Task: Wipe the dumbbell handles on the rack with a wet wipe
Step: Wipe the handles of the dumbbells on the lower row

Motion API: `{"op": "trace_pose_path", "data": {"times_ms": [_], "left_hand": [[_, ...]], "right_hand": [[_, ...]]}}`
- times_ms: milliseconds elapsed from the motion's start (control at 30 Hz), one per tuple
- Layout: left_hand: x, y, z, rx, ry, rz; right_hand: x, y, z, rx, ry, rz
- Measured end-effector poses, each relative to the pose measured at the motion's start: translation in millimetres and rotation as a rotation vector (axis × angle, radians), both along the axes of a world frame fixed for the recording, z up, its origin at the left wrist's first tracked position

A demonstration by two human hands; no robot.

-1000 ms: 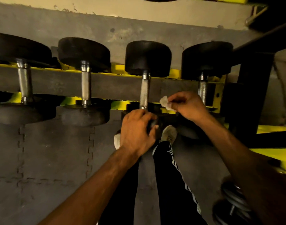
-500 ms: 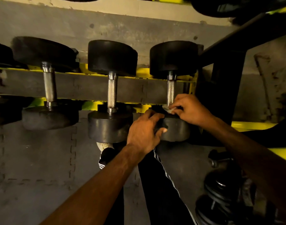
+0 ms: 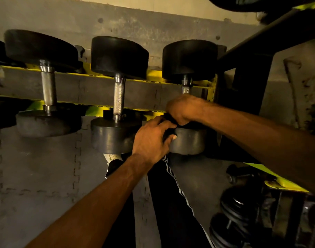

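At the right end of the yellow-and-black steel rack (image 3: pixel 154 76), the person's right hand (image 3: pixel 184 109) has its fingers wrapped round the knurled steel handle (image 3: pixel 185 89) of the last black round-headed dumbbell (image 3: pixel 189 59). The hand covers all but the handle's far tip, a closed grip that suits rubbing along the bar. The wet wipe is hidden, presumably pressed between palm and metal, though that cannot be confirmed. The left hand (image 3: pixel 153 138) clasps the near head (image 3: pixel 190 142) of the same dumbbell, fingers hooked over its upper edge and thumb on its face, seemingly to stop the weight rolling in its cradle during the wiping. Three dumbbells lie whole in view across the rack's two rails, with the edge of a fourth at the left end. The middle dumbbell (image 3: pixel 118 56) and the left dumbbell (image 3: pixel 40 49) show bare handles, so two handles are uncovered and one is covered. One pile of dark weights (image 3: pixel 239 203) sits on the floor at lower right.
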State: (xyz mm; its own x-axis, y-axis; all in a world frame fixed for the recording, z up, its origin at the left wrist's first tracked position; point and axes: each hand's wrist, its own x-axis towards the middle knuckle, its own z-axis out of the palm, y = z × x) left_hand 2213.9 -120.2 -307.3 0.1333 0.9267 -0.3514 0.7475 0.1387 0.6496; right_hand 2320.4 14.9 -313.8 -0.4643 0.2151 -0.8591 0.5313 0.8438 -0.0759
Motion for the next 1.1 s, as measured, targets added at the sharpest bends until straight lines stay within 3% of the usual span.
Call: {"op": "trace_pose_path", "data": {"times_ms": [167,367,433,733,900,1033,1100], "left_hand": [[2.6,-4.9,-2.4,0.008,-0.009,0.031],[5.2,-5.3,-7.7,0.01,-0.042,0.077],[5.3,-4.9,-8.8,0.015,-0.053,0.085],[6.3,-2.1,-8.1,-0.022,-0.054,0.1],[3.7,0.4,-9.3,-0.018,-0.05,0.101],[2.3,3.0,-9.3,-0.017,-0.06,0.086],[1.6,5.1,-9.2,-0.027,-0.071,0.078]], "right_hand": [[55.1,-8.9,-2.1,-0.018,0.293,-0.327],[109.4,-48.7,-22.9,-0.018,0.509,-1.324],[103.1,-47.6,-34.0,-0.076,0.473,-1.489],[95.8,-8.8,-48.6,-0.527,0.193,-1.41],[111.2,-8.0,-50.6,-0.452,0.279,-1.372],[118.4,-28.0,-50.8,-0.281,0.375,-1.495],[109.8,-31.7,-53.0,-0.21,0.556,-1.69]]}}
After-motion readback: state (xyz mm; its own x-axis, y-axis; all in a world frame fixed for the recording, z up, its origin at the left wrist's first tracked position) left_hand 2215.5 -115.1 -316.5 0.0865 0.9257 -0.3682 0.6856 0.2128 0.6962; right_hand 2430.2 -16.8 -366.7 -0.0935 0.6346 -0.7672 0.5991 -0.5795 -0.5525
